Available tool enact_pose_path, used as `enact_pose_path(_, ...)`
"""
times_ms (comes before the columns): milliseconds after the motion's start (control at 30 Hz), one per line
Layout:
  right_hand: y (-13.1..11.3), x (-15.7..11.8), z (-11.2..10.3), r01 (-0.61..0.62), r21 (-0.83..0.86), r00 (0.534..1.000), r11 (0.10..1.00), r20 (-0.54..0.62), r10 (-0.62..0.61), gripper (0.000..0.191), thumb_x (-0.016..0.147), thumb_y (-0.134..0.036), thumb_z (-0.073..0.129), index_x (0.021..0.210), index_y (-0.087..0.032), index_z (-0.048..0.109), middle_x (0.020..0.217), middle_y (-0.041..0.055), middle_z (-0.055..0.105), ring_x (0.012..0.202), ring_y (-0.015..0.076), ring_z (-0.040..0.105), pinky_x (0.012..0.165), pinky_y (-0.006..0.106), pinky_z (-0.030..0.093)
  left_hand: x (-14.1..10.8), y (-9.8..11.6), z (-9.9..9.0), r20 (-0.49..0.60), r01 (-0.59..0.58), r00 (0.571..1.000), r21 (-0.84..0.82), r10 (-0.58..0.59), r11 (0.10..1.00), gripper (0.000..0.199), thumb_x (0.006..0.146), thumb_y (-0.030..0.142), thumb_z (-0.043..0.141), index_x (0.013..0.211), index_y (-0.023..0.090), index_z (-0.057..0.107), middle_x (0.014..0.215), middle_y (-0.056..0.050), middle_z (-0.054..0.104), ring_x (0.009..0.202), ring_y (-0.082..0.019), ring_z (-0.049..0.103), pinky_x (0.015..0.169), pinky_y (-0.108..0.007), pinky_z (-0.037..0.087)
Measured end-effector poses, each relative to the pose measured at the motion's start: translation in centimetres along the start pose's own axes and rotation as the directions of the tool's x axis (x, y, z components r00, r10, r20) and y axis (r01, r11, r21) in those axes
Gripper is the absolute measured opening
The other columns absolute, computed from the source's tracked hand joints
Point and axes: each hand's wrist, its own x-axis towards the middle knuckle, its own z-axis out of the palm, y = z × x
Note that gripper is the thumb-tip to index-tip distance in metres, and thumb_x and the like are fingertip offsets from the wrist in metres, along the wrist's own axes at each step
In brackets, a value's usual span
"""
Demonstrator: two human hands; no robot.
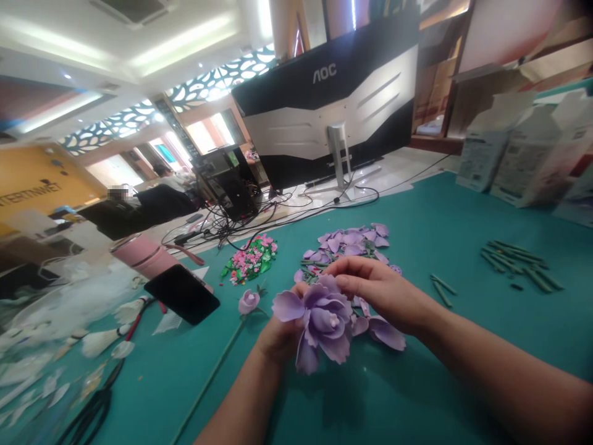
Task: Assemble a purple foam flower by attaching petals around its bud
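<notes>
A large purple artificial flower [327, 324] with layered, ruffled petals faces me near the middle of the view. My left hand [277, 339] is closed around its underside, and most of the fingers are hidden behind the petals. From the right, my right hand [382, 293] reaches to the back edge of the bloom, thumb and fingers pinched on an upper petal. Behind and under my hands lies a pile of loose purple petals [349, 240] with some green pieces. Left of the flower, a purple rosebud [249, 301] on a long green stem [210, 377] rests on the green mat [440, 371].
Small pink and green pieces [254, 259] lie in a heap. Short green stems [519, 262] are at right. A phone [181, 295] leans on a pink bottle [143, 254]. Shuttlecocks [104, 342] and black-handled scissors [92, 411] lie left. A monitor [328, 105] and cartons [523, 148] stand behind.
</notes>
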Motion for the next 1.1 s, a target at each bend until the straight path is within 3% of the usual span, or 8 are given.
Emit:
enact_pose_path(100, 0.3, 0.2, -0.4, -0.037, -0.07, 0.999, 0.997, 0.02, 0.039, 0.018, 0.091, -0.034, 0.06, 0.1, -0.021, 0.068, 0.091, 0.003, 0.067, 0.077, 0.0133, 0.059, 0.071, 0.028, 0.049, 0.0, 0.5, -0.2, 0.006, -0.001, 1.0, -0.018, 0.001, 1.0, 0.044, 0.058, 0.031, 0.089, 0.09, 0.02, 0.062, 0.095, -0.006, 0.069, 0.099, -0.03, 0.067, 0.082, -0.036, 0.055)
enact_pose_path(200, 0.6, 0.3, -0.7, -0.114, -0.134, 0.98, 0.984, 0.148, 0.134, 0.022, 0.093, -0.038, 0.058, 0.098, -0.019, 0.067, 0.087, 0.0035, 0.068, 0.074, 0.0133, 0.061, 0.068, 0.028, 0.05, -0.1, 1.3, -0.1, -0.015, -0.034, 0.999, -0.027, 0.033, 0.999, 0.047, 0.056, 0.031, 0.09, 0.094, 0.022, 0.063, 0.091, -0.005, 0.07, 0.1, -0.028, 0.068, 0.082, -0.033, 0.056)
enact_pose_path(333, 1.0, 0.3, -0.4, -0.206, -0.089, 0.933, 0.975, 0.283, 0.223, 0.02, 0.088, -0.036, 0.066, 0.097, -0.018, 0.064, 0.08, 0.0036, 0.07, 0.07, 0.0139, 0.063, 0.067, 0.029, 0.052, -0.1, 2.1, 0.2, -0.067, -0.082, 0.994, -0.017, 0.08, 0.997, 0.047, 0.057, 0.03, 0.09, 0.095, 0.024, 0.064, 0.092, -0.003, 0.07, 0.1, -0.027, 0.067, 0.082, -0.033, 0.057)
enact_pose_path(467, 1.1, 0.4, -0.1, -0.26, -0.018, 0.933, 0.965, 0.252, 0.256, 0.021, 0.08, -0.029, 0.075, 0.091, -0.016, 0.063, 0.073, 0.0026, 0.069, 0.065, 0.0124, 0.062, 0.064, 0.026, 0.052, -0.2, 2.1, 0.0, -0.056, -0.095, 0.994, -0.002, 0.095, 0.995, 0.049, 0.055, 0.032, 0.092, 0.095, 0.023, 0.063, 0.094, -0.002, 0.07, 0.099, -0.027, 0.068, 0.084, -0.035, 0.058)
enact_pose_path(733, 0.7, 0.1, -0.1, -0.244, 0.021, 0.944, 0.97, 0.235, 0.232, 0.023, 0.077, -0.029, 0.078, 0.09, -0.016, 0.064, 0.07, 0.0018, 0.068, 0.062, 0.0113, 0.062, 0.06, 0.024, 0.052, -0.1, 1.7, -0.5, -0.044, -0.127, 0.991, 0.007, 0.127, 0.992, 0.057, 0.058, 0.033, 0.091, 0.107, 0.026, 0.063, 0.103, -0.003, 0.071, 0.103, -0.028, 0.068, 0.087, -0.035, 0.058)
enact_pose_path(933, 1.0, 0.3, 0.0, -0.277, 0.041, 0.945, 0.96, 0.193, 0.265, 0.025, 0.091, -0.041, 0.06, 0.088, -0.017, 0.063, 0.076, 0.0042, 0.071, 0.062, 0.0106, 0.064, 0.056, 0.022, 0.051, -0.1, 2.1, -0.8, -0.094, -0.155, 0.984, 0.005, 0.154, 0.988, 0.062, 0.055, 0.032, 0.091, 0.11, 0.026, 0.064, 0.093, -0.003, 0.072, 0.104, -0.029, 0.067, 0.089, -0.037, 0.057)
enact_pose_path(1000, 1.1, 0.2, 0.1, -0.32, 0.002, 0.923, 0.947, 0.227, 0.311, 0.029, 0.093, -0.044, 0.055, 0.085, -0.017, 0.063, 0.075, 0.0044, 0.071, 0.058, 0.0101, 0.064, 0.051, 0.02, 0.047, -0.1, 2.3, -1.0, -0.122, -0.188, 0.975, 0.011, 0.188, 0.982, 0.06, 0.056, 0.031, 0.091, 0.109, 0.025, 0.064, 0.088, -0.002, 0.072, 0.104, -0.029, 0.068, 0.09, -0.038, 0.056)
enact_pose_path(1100, 1.1, -0.1, 0.4, -0.352, -0.1, 0.842, 0.931, 0.4, 0.362, 0.033, 0.091, -0.045, 0.058, 0.083, -0.015, 0.069, 0.069, 0.0041, 0.071, 0.054, 0.0097, 0.063, 0.051, 0.02, 0.048, 0.1, 2.7, -1.3, -0.144, -0.229, 0.962, 0.044, 0.233, 0.972, 0.055, 0.055, 0.033, 0.091, 0.103, 0.024, 0.066, 0.084, -0.001, 0.071, 0.103, -0.029, 0.068, 0.092, -0.038, 0.055)
